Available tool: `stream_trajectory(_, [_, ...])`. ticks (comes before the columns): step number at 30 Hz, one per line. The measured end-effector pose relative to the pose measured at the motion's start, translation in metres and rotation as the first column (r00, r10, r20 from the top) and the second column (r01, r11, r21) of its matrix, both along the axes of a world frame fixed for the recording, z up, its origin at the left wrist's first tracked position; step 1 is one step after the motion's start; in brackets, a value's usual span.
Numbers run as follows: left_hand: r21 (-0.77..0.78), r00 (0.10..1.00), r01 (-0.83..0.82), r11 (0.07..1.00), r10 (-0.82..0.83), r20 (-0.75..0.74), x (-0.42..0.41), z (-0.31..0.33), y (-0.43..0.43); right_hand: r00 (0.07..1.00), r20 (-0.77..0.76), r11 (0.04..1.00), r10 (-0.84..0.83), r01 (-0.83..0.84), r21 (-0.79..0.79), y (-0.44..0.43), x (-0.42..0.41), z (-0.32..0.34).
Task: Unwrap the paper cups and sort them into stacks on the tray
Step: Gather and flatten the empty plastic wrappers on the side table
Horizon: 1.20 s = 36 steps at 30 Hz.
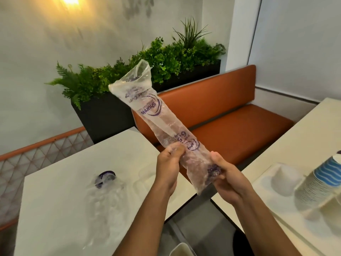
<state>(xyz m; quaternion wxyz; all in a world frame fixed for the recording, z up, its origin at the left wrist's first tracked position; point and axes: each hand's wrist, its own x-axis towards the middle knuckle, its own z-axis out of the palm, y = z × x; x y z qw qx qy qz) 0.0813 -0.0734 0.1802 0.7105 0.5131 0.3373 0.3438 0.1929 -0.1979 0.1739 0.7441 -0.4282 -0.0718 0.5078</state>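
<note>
together, left hand [170,163] and right hand [227,179] pinch the empty wrapper [156,122] (raised, tilted left).

Clear purple-printed wrapper [158,126] aloft, aslant; blue-waved cup stack [317,183] tilted on white tray [263,193], right.

I have two pale surfaces in view. The left surface [55,209], down and left of my left fingers [176,149], carries a crumpled clear wrapper [105,191] with purple print. The right surface [304,135], right of my right fingers [224,172], bears a white tray [263,193]. On the tray an upturned white cup [284,180] stands just beside a leaning stack of blue-waved cups [317,183]. An orange bench [239,130] lies beyond the fingers.
</note>
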Motion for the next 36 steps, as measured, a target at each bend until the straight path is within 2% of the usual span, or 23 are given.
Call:
stream_trajectory(4, [0.055, 0.998, -0.052, 0.997, 0.053, -0.025, -0.001, 0.003, 0.015, 0.99, -0.036, 0.99, -0.136, 0.134, -0.037, 0.003, -0.002, -0.002])
stream_trajectory(7, [0.022, 0.996, -0.091, 0.996, 0.091, 0.001, -0.002, 0.006, 0.024, 0.968, 0.031, 0.963, -0.247, 0.249, -0.107, 0.003, -0.001, -0.008])
stream_trajectory(10, [0.081, 0.999, -0.048, 0.996, 0.048, 0.006, -0.005, 0.013, 0.031, 0.94, 0.125, 0.932, -0.318, 0.334, -0.142, 0.001, -0.002, -0.012])
stream_trajectory(12, [0.123, 1.0, 0.022, 0.992, -0.02, -0.014, -0.007, 0.018, 0.033, 0.925, 0.256, 0.92, -0.281, 0.335, -0.203, 0.004, -0.002, -0.012])
stream_trajectory(14, [0.123, 0.993, 0.111, 0.986, -0.105, -0.055, -0.008, 0.02, 0.035, 0.908, 0.384, 0.916, -0.17, 0.289, -0.278, 0.009, -0.001, -0.001])
stream_trajectory(17, [0.096, 0.959, 0.258, 0.961, -0.243, -0.143, -0.011, 0.018, 0.039, 0.861, 0.509, 0.952, 0.007, 0.15, -0.266, 0.018, 0.002, 0.026])
stream_trajectory(21, [0.119, 0.898, 0.411, 0.904, -0.378, -0.226, -0.017, 0.015, 0.042, 0.681, 0.695, 0.97, 0.228, -0.101, -0.22, 0.032, 0.002, 0.052])
stream_trajectory(24, [0.148, 0.88, 0.439, 0.886, -0.391, -0.27, -0.021, 0.017, 0.044, 0.631, 0.756, 0.984, 0.172, -0.067, -0.168, 0.044, -0.005, 0.056])
stream_trajectory(28, [0.191, 0.94, 0.306, 0.933, -0.266, -0.212, -0.024, 0.018, 0.051, 0.601, 0.799, 0.992, 0.017, 0.091, -0.09, 0.05, -0.011, 0.052])
stream_trajectory(31, [0.273, 0.968, 0.228, 0.935, -0.186, -0.17, -0.022, 0.02, 0.056, 0.642, 0.767, 0.988, -0.006, 0.121, -0.093, 0.051, -0.011, 0.05])
stream_trajectory(36, [0.344, 0.974, 0.216, 0.914, -0.176, -0.144, -0.022, 0.019, 0.066, 0.865, 0.502, 0.997, -0.029, 0.06, -0.045, 0.049, 0.006, 0.048])
